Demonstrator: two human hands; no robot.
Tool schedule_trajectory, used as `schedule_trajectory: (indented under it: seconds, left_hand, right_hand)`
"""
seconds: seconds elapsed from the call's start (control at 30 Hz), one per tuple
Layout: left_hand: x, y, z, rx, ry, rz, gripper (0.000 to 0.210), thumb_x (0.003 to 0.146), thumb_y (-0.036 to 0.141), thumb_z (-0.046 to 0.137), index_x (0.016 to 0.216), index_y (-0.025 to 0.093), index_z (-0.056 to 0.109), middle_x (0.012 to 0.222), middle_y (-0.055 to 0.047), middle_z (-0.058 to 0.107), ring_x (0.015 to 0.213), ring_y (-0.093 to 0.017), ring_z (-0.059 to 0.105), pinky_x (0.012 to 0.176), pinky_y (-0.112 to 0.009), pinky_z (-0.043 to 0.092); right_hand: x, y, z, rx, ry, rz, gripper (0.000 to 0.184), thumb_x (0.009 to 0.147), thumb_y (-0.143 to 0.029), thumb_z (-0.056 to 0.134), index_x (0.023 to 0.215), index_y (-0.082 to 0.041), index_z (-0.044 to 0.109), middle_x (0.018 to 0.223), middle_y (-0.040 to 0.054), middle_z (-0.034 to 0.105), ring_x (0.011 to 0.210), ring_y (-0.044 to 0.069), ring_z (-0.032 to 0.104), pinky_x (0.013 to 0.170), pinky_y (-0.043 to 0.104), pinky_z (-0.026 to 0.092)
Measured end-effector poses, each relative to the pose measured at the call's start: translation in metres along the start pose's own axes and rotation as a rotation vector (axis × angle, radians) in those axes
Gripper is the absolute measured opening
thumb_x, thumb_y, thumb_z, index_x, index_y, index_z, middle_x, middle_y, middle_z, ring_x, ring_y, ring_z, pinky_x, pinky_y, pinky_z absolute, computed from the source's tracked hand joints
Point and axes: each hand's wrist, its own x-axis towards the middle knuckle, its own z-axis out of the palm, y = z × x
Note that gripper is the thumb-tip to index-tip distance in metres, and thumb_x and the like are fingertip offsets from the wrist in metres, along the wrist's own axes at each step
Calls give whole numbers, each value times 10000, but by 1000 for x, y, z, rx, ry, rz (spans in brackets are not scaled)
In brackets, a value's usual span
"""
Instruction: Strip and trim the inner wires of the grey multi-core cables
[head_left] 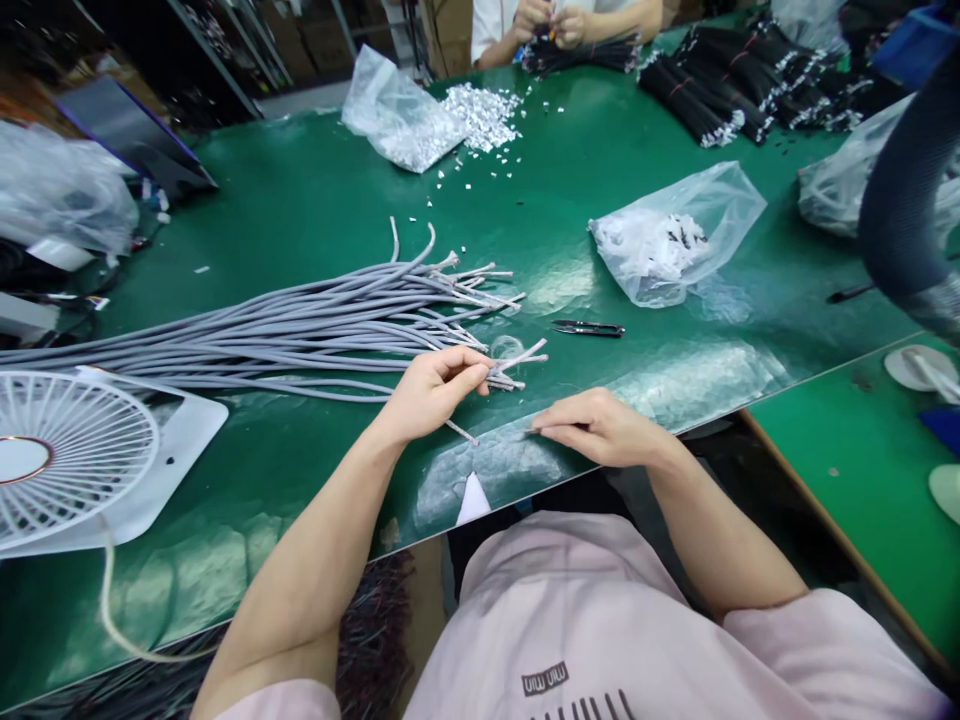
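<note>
A bundle of long grey cables (322, 318) lies across the green table, its whitish stripped ends pointing right. My left hand (439, 388) is closed at the right end of the bundle, pinching a cable end (529, 355) between thumb and fingers. Other pale ends fan out beside those fingertips. To its right, near the table's front edge, my right hand (600, 428) is closed in a pinch. Whatever sits between its fingertips is too small to name. Black thread snips (589, 328) lie on the table just beyond both hands.
A white fan (187, 425) stands at the left. Plastic bags hold small white pieces (671, 245) and silvery pieces (480, 115), some spilled. Across the table are a co-worker's hands (551, 22) and black cable bundles (739, 75). A dark hose (904, 190) curves in at right.
</note>
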Motion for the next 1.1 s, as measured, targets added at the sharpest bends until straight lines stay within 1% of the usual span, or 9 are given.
schedule_trajectory:
  seconds: [0.17,0.23,0.33,0.5,0.53,0.63,0.7,0.87,1.1]
  left_hand:
    - [-6,-1,6,245,42,101,273,844,293,586,1081,159,588,717,3,647,641,-111,574,640,-223,438]
    - [-8,0,8,378,61,155,295,850,268,577,1133,183,561,753,10,654,671,-115,587,668,-229,442]
    - [-10,2,10,521,105,250,304,860,249,571,1158,194,547,805,5,667,742,-132,621,708,-240,454]
    - [-11,3,9,726,141,380,325,869,259,568,1188,198,545,853,-14,686,799,-169,638,748,-283,460]
    - [-11,2,9,757,141,390,326,874,265,560,1194,200,544,863,-19,690,805,-175,640,757,-292,459]
    - [-10,1,9,820,137,413,322,890,281,531,1202,201,545,879,-30,695,803,-183,640,746,-301,452]
    - [-10,2,8,845,136,438,320,897,287,522,1204,201,548,880,-33,697,791,-183,637,729,-299,444]
    - [-10,4,7,878,116,467,321,907,286,507,1212,199,553,864,-35,697,794,-189,625,727,-299,430]
    - [-9,2,6,899,85,469,339,908,283,514,1234,196,547,840,-36,687,755,-191,601,712,-304,415]
  right_hand:
    - [-13,-9,-13,-237,357,116,198,898,-179,535,969,-155,719,934,55,750,832,145,707,758,213,530]
    - [-13,-11,-14,-339,381,135,194,897,-182,533,957,-160,715,927,55,749,817,155,708,731,226,535]
    - [-11,-15,-14,-441,349,128,178,893,-179,534,941,-174,706,903,41,749,797,158,708,691,234,530]
    - [-13,-29,-20,-441,534,75,181,893,-153,539,987,-199,687,861,28,736,724,119,678,660,206,503]
    - [-12,-31,-21,-448,513,59,202,898,-152,534,1027,-203,681,852,25,730,704,112,667,647,203,494]
    - [-8,-28,-20,-518,331,31,277,921,-161,495,1140,-187,661,755,20,689,617,104,613,582,211,448]
    - [-4,-21,-16,-586,255,40,308,928,-164,469,1167,-177,663,677,12,638,558,100,557,536,218,400]
    - [1,-6,-13,-659,246,84,335,926,-166,456,1177,-201,675,662,13,609,542,95,509,535,224,352]
    - [-3,-4,-22,-671,269,108,331,922,-169,465,1170,-192,683,651,14,595,549,97,512,526,230,333]
